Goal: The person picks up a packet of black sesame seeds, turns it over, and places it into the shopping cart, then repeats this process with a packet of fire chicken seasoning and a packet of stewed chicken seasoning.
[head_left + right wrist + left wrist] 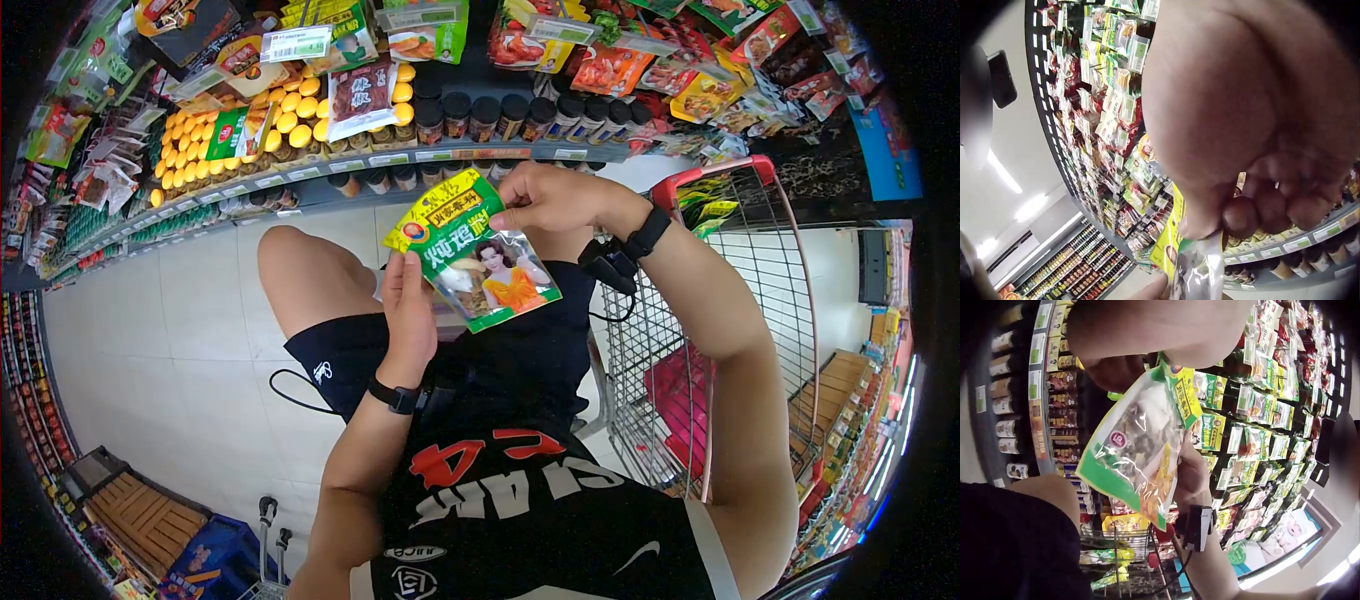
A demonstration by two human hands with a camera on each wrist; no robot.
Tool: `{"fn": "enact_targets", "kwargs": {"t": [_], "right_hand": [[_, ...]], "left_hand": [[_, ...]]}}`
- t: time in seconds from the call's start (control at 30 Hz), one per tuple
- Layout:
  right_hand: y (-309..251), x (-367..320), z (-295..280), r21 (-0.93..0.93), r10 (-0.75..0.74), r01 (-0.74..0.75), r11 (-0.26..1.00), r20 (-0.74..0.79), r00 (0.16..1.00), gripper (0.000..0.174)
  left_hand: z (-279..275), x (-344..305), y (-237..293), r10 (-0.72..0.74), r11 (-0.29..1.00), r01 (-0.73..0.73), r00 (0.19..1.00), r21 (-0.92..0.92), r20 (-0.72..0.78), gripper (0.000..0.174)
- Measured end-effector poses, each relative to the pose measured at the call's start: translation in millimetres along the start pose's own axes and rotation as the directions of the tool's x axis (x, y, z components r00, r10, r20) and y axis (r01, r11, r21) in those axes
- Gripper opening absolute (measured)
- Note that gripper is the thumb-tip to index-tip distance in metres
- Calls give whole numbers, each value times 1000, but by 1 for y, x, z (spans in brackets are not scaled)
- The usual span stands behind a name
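A green and yellow packet (478, 252) with a clear window and a picture of a person in orange is held up over the lap. The left hand (408, 312) pinches its left edge, thumb and fingers near the yellow top. At the upper right corner the right hand (548, 200) grips the packet with its thumb on the front. In the left wrist view the packet (1138, 440) shows its clear side with dried pieces inside. The right wrist view has the right hand (1241, 125) large and close, fingers curled at the packet (1200, 269).
A shopping cart (720, 300) with a red handle stands at the right, with packets inside. Ahead, a shelf (350, 162) holds dark jars, yellow-lidded jars and hanging packets. The pale tiled floor (190, 300) lies at the left, with another cart's wheels (268, 508) at lower left.
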State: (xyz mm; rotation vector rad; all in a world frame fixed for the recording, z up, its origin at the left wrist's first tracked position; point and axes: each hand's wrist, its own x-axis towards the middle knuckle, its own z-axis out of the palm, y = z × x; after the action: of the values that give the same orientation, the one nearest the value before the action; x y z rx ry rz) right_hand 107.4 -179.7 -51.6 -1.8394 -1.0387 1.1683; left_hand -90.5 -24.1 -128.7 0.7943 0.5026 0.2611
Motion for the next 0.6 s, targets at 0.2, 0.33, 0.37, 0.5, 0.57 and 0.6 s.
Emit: {"fn": "enact_targets", "kwargs": {"t": [0.2, 0.33, 0.37, 0.5, 0.57, 0.6], "right_hand": [[2, 1, -3, -41, 8, -10, 999, -54, 999, 28], [6, 2, -6, -154, 15, -30, 988, -100, 995, 31], [10, 4, -5, -99, 24, -34, 994, -97, 995, 32], [3, 2, -6, 11, 112, -111, 994, -77, 991, 26], [-3, 1, -7, 81, 138, -134, 988, -41, 990, 25], [-6, 1, -7, 116, 149, -146, 983, -22, 989, 25]], "left_hand": [[-8, 3, -3, 48, 995, -48, 999, 82, 6, 31], [-5, 3, 0, 73, 996, -73, 997, 60, -2, 31], [-5, 3, 1, 74, 994, -74, 997, 79, 9, 31], [-9, 2, 1, 82, 987, -86, 996, 135, 32, 29], [-12, 2, -1, 81, 986, -85, 996, 142, 32, 27], [-13, 2, -2, 76, 987, -80, 997, 140, 33, 27]]}}
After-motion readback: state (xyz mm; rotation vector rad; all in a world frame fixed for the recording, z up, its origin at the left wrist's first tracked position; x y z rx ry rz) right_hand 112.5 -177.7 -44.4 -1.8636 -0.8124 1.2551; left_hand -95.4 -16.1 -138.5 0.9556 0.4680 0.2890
